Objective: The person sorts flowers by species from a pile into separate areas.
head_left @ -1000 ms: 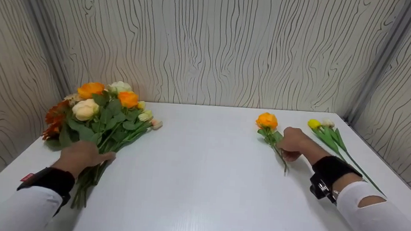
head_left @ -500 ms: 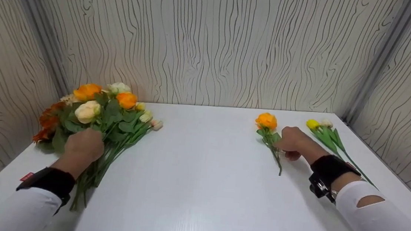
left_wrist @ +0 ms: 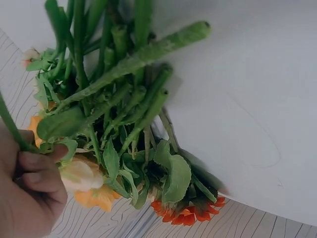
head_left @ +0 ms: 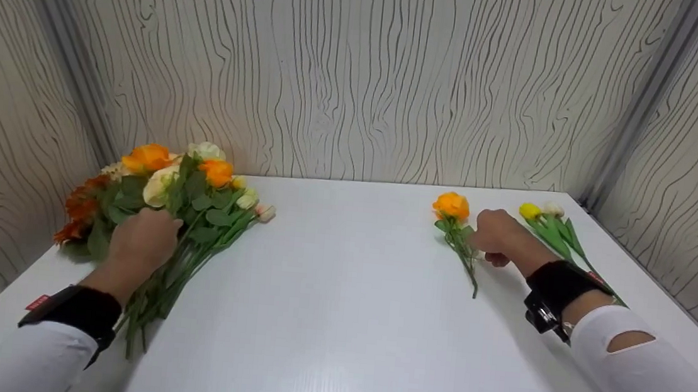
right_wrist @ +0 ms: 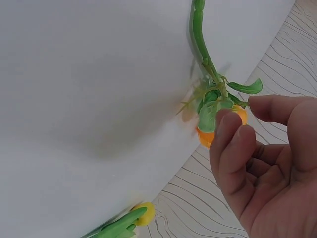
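At the table's left lies a heap of flowers with leafy green stems [head_left: 190,283], topped by orange, cream and rust-red blooms. Over it, my left hand [head_left: 143,241] pinches a green stem [left_wrist: 11,121] between thumb and curled fingers in the left wrist view. Just beyond that hand a cream flower [head_left: 160,186] leans to the right. On the right side a single orange flower [head_left: 451,205] lies with its head toward the back wall. Beside its leaves hovers my right hand [right_wrist: 267,163], thumb and fingers apart. The thumb tip looks close to a leaf [right_wrist: 245,88]; contact is unclear.
A yellow tulip [head_left: 529,212] and a white tulip [head_left: 554,209] lie farther right, their stems partly behind the right forearm. The white table [head_left: 327,295] is enclosed by wood-patterned panels [head_left: 353,76] at the back and sides.
My left hand has moved up the heap toward the blooms and curled its fingers; the cream flower has shifted right and tilted. The right hand has drawn slightly off the orange flower's stem, which swung left.
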A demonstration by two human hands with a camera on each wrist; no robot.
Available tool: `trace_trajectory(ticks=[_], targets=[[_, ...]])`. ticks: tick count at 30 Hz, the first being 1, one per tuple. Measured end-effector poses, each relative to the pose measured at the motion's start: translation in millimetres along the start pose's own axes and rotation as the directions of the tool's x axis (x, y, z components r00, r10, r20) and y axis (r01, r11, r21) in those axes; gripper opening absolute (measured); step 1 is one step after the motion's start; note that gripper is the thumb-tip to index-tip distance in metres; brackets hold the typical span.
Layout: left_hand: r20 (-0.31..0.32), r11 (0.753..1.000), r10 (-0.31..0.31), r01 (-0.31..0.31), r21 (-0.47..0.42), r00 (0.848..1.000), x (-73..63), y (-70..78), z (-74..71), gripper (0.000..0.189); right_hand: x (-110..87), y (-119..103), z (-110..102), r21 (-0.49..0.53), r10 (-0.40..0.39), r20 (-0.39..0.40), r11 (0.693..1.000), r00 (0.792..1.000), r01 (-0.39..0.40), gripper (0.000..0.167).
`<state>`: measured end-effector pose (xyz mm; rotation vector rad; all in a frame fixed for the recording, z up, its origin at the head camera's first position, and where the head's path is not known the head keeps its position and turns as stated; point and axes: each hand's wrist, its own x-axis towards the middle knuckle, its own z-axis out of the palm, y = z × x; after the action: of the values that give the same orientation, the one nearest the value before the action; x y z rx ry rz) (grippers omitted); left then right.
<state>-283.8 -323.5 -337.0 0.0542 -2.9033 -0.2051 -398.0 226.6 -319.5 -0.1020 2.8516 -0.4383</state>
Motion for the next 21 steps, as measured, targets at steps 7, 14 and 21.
trace_trajectory(ticks=[7,14,21], targets=[[-0.128,0.992,0.041,-0.056,-0.111,0.991,-1.5,1.3,2.7,0.041,-1.3,-7,2,0.001,-0.030,-0.022,1.000,0.999,0.030,0.016],[-0.288,0.997,0.036,-0.054,-0.057,0.957,-4.7,20.6,1.4,0.037,-2.5,-21,4,-0.071,-0.041,-0.049,0.997,0.998,0.037,0.017],[-0.276,0.986,0.025,-0.069,-0.150,0.961,-1.1,68.6,5.2,0.040,-12.2,-50,16,-0.141,-0.173,-0.133,0.978,0.976,0.154,0.026]])
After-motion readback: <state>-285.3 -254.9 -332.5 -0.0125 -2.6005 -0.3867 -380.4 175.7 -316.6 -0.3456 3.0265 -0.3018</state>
